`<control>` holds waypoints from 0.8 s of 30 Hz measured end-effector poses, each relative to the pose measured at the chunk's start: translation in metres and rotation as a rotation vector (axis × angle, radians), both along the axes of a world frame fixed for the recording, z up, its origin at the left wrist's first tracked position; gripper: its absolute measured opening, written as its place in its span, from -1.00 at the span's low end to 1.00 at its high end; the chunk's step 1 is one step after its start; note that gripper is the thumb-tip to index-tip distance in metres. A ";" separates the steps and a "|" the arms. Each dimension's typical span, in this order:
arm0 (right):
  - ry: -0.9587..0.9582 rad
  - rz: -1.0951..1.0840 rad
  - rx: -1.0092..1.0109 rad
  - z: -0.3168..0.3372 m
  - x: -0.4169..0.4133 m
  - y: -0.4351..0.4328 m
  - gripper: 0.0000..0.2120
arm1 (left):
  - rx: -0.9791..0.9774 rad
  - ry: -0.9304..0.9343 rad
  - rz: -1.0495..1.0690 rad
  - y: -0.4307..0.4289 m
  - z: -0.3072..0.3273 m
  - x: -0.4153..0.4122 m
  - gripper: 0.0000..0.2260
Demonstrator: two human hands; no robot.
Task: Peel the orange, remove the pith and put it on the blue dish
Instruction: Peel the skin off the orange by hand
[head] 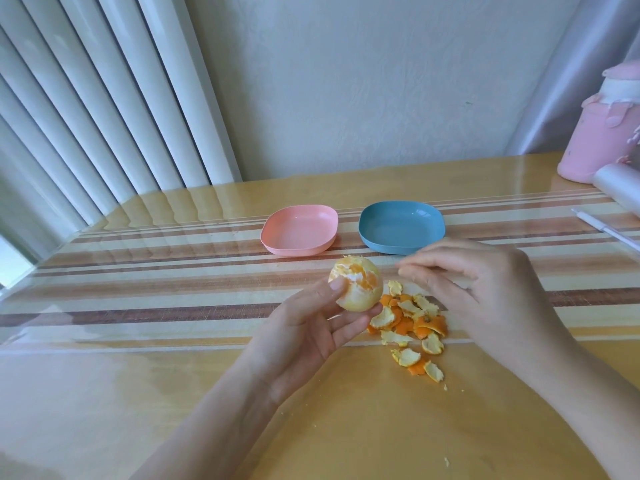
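Observation:
My left hand [311, 327] holds the orange [356, 287] between thumb and fingers, above the table. The outer skin is off the orange; pale pith covers most of it, with orange flesh showing near the top. My right hand [478, 292] hovers to the right of the orange over the peel pile, its fingers curled; whether they pinch a scrap I cannot tell. The blue dish [401, 226] sits empty just beyond my right hand.
A pile of orange peel pieces [412, 327] lies on the striped table under a clear cover. An empty pink dish [299, 230] stands left of the blue one. A pink bottle [602, 133] and a white pen [606, 230] are at the far right.

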State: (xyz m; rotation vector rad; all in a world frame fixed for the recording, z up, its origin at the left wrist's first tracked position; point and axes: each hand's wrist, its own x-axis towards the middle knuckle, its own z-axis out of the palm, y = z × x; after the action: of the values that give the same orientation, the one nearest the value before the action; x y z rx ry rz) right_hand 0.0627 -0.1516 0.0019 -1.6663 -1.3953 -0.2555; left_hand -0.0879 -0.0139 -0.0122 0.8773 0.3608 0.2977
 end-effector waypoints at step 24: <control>-0.331 -0.084 0.072 -0.006 -0.016 0.003 -0.92 | 0.317 -0.008 0.067 -0.002 -0.007 -0.003 -0.34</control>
State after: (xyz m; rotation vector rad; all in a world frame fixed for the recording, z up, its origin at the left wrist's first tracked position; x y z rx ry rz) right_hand 0.0463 -0.1485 -0.0044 -1.6773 -1.5371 -0.6467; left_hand -0.0911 -0.0163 -0.0194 1.1763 0.3406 0.4278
